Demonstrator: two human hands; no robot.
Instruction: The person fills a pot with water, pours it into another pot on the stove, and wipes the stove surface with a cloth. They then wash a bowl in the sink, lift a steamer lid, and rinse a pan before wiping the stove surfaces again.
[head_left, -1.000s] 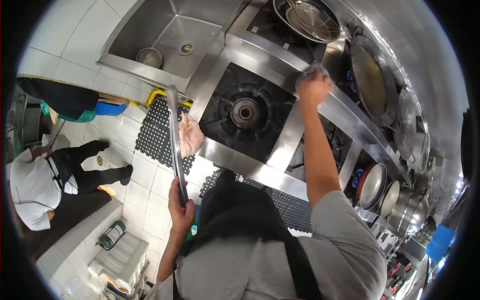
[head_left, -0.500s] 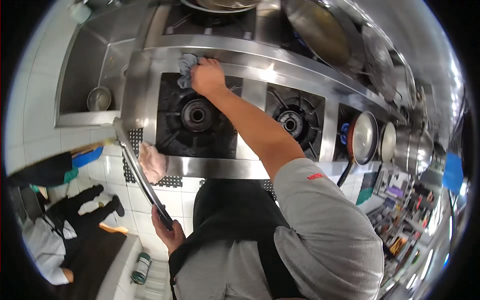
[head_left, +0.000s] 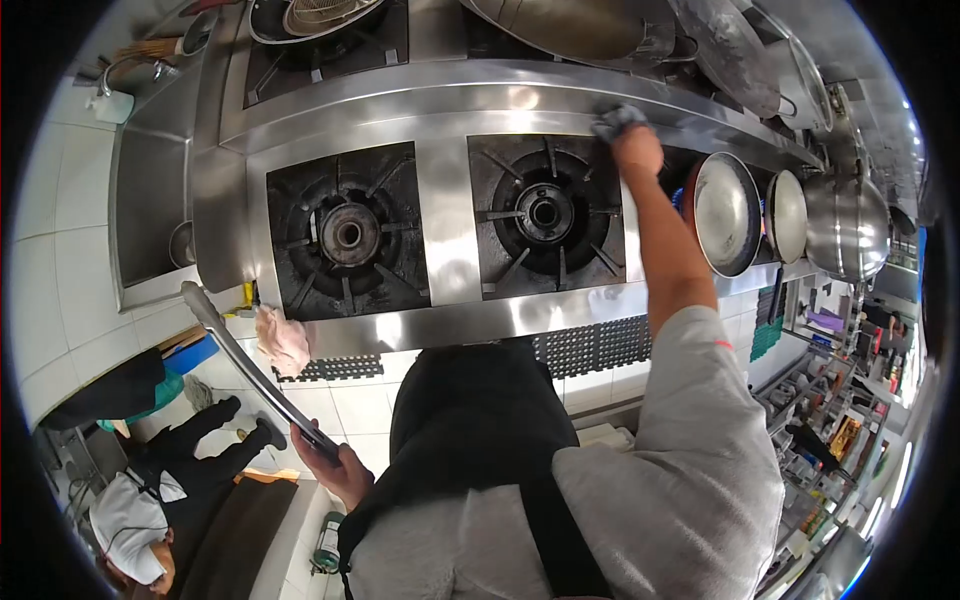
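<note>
My right hand (head_left: 638, 152) is closed on a bunched grey-blue cloth (head_left: 618, 122), pressed to the steel ledge behind the burners. My right arm reaches over the steel strip beside the middle burner (head_left: 545, 210). Down at the left, my left hand (head_left: 335, 470) is wrapped round a long, slightly curved metal tool (head_left: 255, 370). Its far end rises beside the stove's left front corner; I cannot make out its exact kind. A pale pink cloth (head_left: 283, 342) hangs at that corner, near the tool. The left burner (head_left: 348, 233) has bare grates.
A red-rimmed frying pan (head_left: 727, 215) sits over a blue flame at the right, with a smaller pan (head_left: 788, 215) and steel pot (head_left: 846, 225) beyond. Large pans (head_left: 560, 25) stand on the back burners. A sink (head_left: 150, 200) is at the left. Another person (head_left: 135, 520) is at lower left.
My right hand has slid the cloth rightward along the back ledge, from behind the left burner to beyond the middle one. My left hand keeps its grip; the view has shifted.
</note>
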